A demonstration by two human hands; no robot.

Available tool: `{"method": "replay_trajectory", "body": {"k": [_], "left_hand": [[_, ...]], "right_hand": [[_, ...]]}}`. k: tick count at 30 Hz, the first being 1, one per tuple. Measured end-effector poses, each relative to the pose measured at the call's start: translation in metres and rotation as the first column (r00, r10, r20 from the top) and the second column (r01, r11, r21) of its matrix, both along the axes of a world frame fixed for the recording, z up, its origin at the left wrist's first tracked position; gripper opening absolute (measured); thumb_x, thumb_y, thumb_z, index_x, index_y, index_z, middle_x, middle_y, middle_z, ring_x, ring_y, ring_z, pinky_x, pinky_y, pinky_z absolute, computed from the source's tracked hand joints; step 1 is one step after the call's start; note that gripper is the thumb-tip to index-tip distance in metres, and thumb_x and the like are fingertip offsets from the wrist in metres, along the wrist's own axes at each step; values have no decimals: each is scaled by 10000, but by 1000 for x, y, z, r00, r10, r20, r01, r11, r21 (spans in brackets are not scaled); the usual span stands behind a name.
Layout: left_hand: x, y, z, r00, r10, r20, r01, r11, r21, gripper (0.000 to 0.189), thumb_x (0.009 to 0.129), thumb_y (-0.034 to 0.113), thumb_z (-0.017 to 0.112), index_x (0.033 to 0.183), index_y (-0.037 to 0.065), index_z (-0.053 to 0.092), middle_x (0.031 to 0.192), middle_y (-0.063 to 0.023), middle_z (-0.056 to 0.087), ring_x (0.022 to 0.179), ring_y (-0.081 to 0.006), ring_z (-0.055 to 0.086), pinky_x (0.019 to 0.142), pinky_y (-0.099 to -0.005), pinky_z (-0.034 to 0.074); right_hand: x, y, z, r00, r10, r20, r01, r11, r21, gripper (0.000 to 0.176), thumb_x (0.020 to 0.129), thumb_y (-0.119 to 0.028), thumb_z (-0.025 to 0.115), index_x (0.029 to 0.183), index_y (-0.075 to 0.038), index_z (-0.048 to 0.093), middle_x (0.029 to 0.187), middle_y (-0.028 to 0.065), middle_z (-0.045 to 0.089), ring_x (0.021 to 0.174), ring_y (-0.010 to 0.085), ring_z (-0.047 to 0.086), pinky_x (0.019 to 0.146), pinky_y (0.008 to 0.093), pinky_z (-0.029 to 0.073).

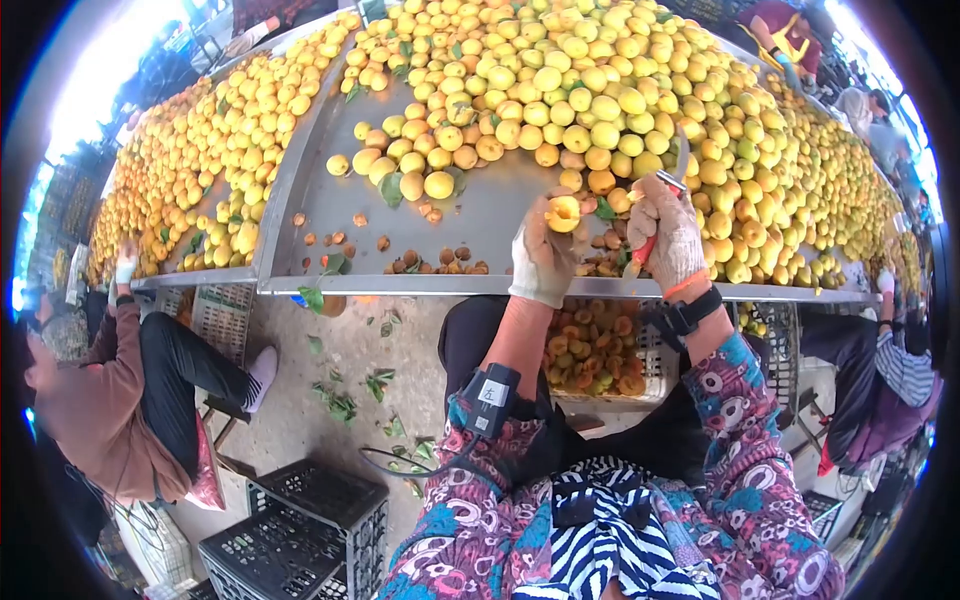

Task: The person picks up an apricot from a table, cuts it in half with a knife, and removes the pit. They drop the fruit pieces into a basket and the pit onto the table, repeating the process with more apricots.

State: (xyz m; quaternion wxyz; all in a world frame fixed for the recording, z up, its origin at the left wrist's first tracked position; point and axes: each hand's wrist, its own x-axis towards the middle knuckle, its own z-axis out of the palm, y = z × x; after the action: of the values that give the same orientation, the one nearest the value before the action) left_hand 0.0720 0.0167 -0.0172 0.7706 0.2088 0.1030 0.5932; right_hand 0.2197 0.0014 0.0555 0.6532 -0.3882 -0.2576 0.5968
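Note:
My left hand (543, 262), in a white glove, is closed around a cut apricot (562, 213) with its hollow facing up. My right hand (670, 232), in a stained glove, grips a knife (683, 158) with a red handle, its blade pointing up and away from me. A bit of yellow-orange fruit shows by the right fingertips. Both hands are over the front edge of a metal table (300, 235). Just beyond them, a large heap of apricots (560, 90) covers the table. Brown pits (450, 262) lie along its near edge.
Below the table, between my knees, a crate (655, 365) holds halved apricots (592, 350). Black crates (300, 530) stand at lower left, near leaves (340, 402) on the floor. People sit at the left (120, 400) and right (890, 370); others are across the table.

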Motion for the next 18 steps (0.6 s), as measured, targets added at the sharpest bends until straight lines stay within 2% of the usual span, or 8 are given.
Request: {"method": "replay_trajectory", "body": {"k": [4, 6, 7, 11, 14, 15, 16, 18], "left_hand": [[-6, -7, 6, 951, 51, -306, -15, 993, 120, 325, 955, 252, 345, 1132, 33, 506, 946, -53, 596, 706, -78, 512, 564, -197, 423], [-3, -17, 13, 894, 97, -438, -42, 990, 133, 318, 953, 263, 367, 1111, 33, 519, 922, -53, 599, 695, -78, 516, 554, -198, 413], [-3, -21, 15, 886, 29, -462, -2, 998, 60, 329, 948, 290, 398, 1089, 27, 538, 888, -65, 612, 672, -92, 530, 546, -201, 411], [-2, -35, 14, 719, -14, -695, 185, 968, 172, 340, 934, 309, 441, 1064, 17, 555, 865, -86, 624, 651, -102, 536, 540, -209, 420], [14, -49, 13, 586, 36, -810, 385, 867, 317, 263, 916, 234, 536, 1048, 17, 605, 924, -57, 629, 780, -96, 575, 661, -218, 464], [23, -55, 11, 569, -96, -817, 466, 856, 223, 206, 893, 142, 584, 1051, 14, 617, 943, -37, 622, 828, -93, 571, 720, -214, 465], [30, -60, 14, 517, -50, -854, 528, 804, 273, 201, 868, 75, 612, 1061, 18, 617, 965, -34, 619, 844, -81, 564, 729, -216, 462], [40, -58, 15, 471, 339, -814, 517, 642, 566, 208, 857, 81, 642, 1058, 31, 627, 942, -20, 628, 833, -72, 562, 726, -220, 463]], "right_hand": [[27, -10, 5, 977, 35, 209, -2, 988, -157, 135, 901, -199, 618, 917, -109, 518, 613, -51, 436, 446, 65, 390, 390, 219, 328], [47, -15, -3, 988, -48, 147, 66, 991, -118, 152, 896, -199, 624, 927, -125, 494, 613, -51, 440, 437, 65, 381, 386, 217, 322], [58, -19, -12, 989, -94, 112, 105, 989, -101, 152, 895, -196, 624, 922, -127, 491, 615, -50, 442, 435, 66, 380, 385, 217, 320], [77, -43, -22, 982, -176, 61, 182, 977, -114, 151, 894, -189, 623, 867, -129, 487, 613, -42, 450, 431, 73, 388, 383, 222, 322], [96, -54, -40, 985, -167, 53, 173, 976, -134, 175, 899, -191, 613, 816, -112, 480, 606, -31, 457, 416, 79, 393, 369, 229, 324], [98, -58, -43, 981, -181, 65, 188, 973, -130, 181, 900, -191, 610, 808, -109, 478, 601, -28, 456, 411, 81, 392, 364, 230, 324], [101, -61, -46, 978, -191, 79, 200, 971, -128, 187, 900, -192, 608, 800, -105, 476, 597, -26, 455, 406, 82, 391, 360, 231, 324], [108, -64, -52, 979, -189, 75, 196, 974, -109, 178, 901, -191, 603, 830, -97, 470, 572, -20, 441, 388, 90, 393, 346, 234, 328]]}}
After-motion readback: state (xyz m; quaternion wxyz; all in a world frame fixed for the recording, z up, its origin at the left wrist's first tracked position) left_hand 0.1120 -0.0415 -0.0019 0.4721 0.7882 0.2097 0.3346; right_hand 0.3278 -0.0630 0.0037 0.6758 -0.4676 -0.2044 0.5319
